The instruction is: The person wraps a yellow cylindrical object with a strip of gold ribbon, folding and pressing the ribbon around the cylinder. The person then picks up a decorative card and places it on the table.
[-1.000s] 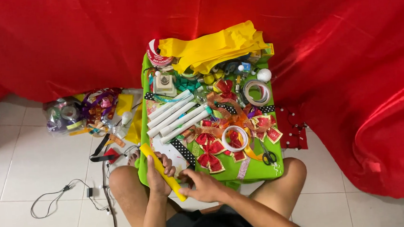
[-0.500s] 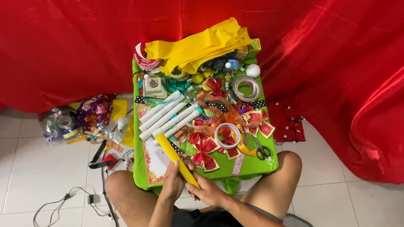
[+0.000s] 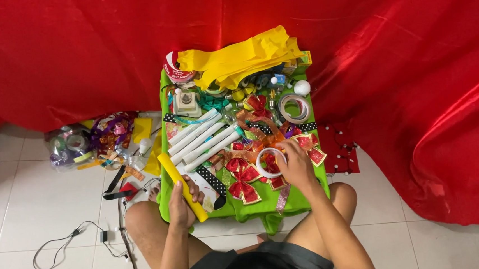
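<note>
My left hand [image 3: 181, 202] grips a rolled yellow paper tube [image 3: 180, 183] that slants up to the left over the near-left edge of the green-covered table [image 3: 255, 205]. My right hand [image 3: 294, 164] rests on a white tape ring [image 3: 268, 161] among red bows [image 3: 242, 179] in the middle of the table, fingers on the ring's right side. Several white rolled tubes [image 3: 203, 140] lie between the two hands.
Folded yellow crepe paper [image 3: 240, 58] lies across the table's far end, with a second tape ring [image 3: 295, 108] and small ornaments near it. A heap of ribbons and bags [image 3: 91, 142] and a cable [image 3: 67, 242] lie on the tiled floor at left. Red cloth hangs behind and at right.
My left hand has carried the yellow tube from the table's middle to its left edge. My right hand has let go of the tube and reached forward onto the white tape ring.
</note>
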